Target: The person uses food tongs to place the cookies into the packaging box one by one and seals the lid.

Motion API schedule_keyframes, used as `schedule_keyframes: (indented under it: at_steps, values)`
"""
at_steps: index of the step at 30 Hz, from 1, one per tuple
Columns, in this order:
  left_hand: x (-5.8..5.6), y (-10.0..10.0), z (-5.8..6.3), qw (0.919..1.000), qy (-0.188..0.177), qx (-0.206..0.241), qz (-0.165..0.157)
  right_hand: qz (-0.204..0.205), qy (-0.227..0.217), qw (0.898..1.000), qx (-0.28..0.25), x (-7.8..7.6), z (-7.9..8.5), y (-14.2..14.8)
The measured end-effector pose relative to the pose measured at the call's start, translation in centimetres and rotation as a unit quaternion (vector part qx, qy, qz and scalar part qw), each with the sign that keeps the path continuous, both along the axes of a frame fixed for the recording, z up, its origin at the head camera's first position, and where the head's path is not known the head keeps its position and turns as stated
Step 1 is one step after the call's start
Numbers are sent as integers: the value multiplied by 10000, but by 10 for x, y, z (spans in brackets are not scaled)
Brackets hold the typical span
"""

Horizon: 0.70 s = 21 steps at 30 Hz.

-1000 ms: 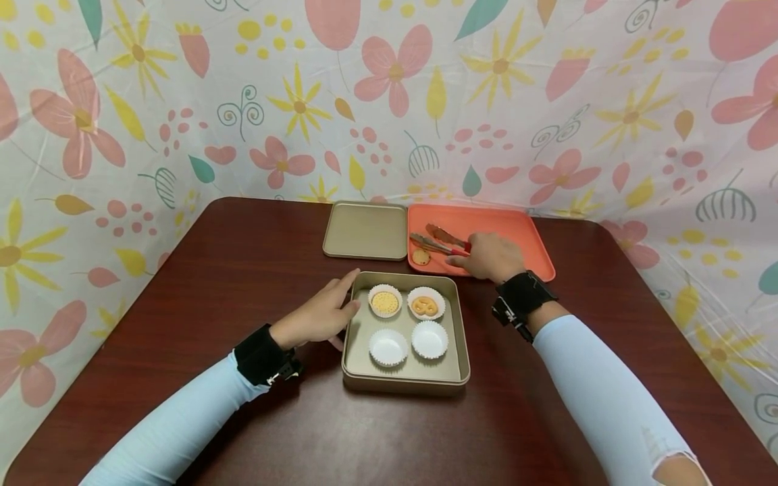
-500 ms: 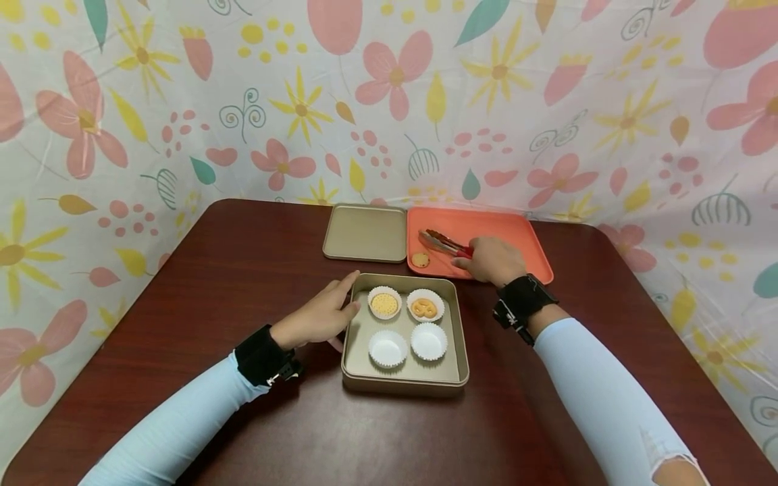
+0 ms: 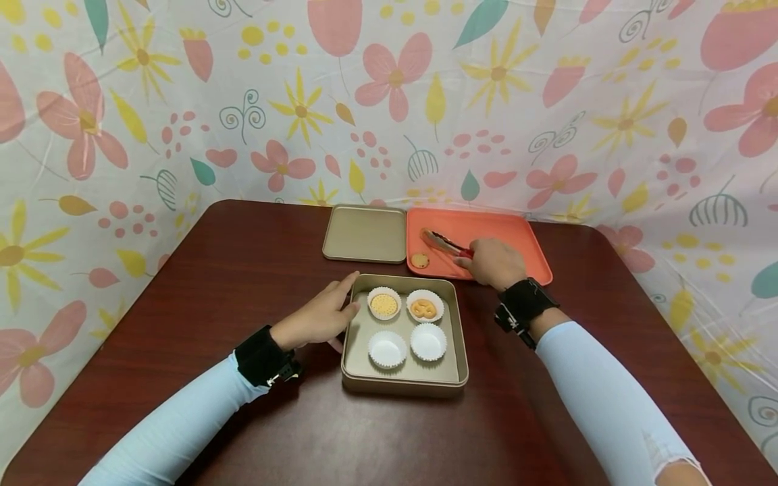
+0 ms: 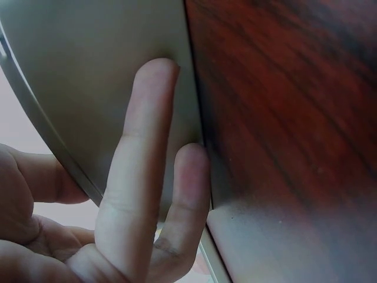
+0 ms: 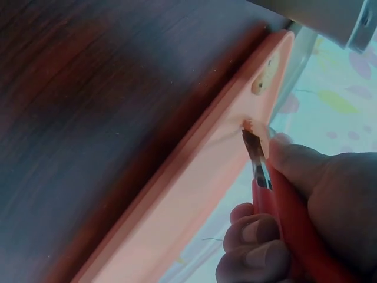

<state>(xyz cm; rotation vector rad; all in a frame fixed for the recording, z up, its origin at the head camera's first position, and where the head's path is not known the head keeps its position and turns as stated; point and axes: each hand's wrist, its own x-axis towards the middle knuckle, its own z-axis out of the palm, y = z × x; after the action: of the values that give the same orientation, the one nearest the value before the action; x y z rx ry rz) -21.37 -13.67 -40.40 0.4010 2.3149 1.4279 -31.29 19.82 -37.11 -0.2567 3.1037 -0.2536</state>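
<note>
My right hand [image 3: 498, 263] grips the red-handled tongs [image 5: 259, 159] above the orange tray [image 3: 510, 229]. The tongs' arms stand close together, and a small brownish-orange piece [image 5: 247, 125] shows at their tips. Beside them on the tray lies a round cookie with dark bits [image 3: 420, 260]. With nearly straight fingers, my left hand [image 3: 319, 314] rests against the left wall of a gold square tin [image 3: 404, 389], thumb at the rim. Inside it sit white paper cups: one with a yellow dotted cracker [image 3: 383, 305], one with a pretzel-shaped biscuit [image 3: 423, 309], and two without food [image 3: 387, 349].
A flat gold lid [image 3: 365, 233] lies behind the tin, right up against the tray's left edge. All of this stands on a dark reddish-brown wooden table [image 3: 261, 236]. A flower-printed cloth [image 3: 389, 101] hangs behind and along the sides.
The tongs' arms have come together from a wide spread, over the left part of the tray. My left hand and the tin have stayed in place.
</note>
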Motion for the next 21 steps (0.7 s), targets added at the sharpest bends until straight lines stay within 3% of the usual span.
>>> schedule_keyframes:
  at_steps: [10, 16, 21]
  values:
    - [-1, -1, -2, 10000, -20, 2, -45, 97, 81, 9995, -286, 4, 1, 8]
    - [-1, -1, -1, 10000, -22, 41, -64, 252, 218, 9984, -462, 16, 15, 15]
    - [-1, -1, -1, 10000, -17, 52, -56, 136, 457, 9981, -391, 31, 30, 22]
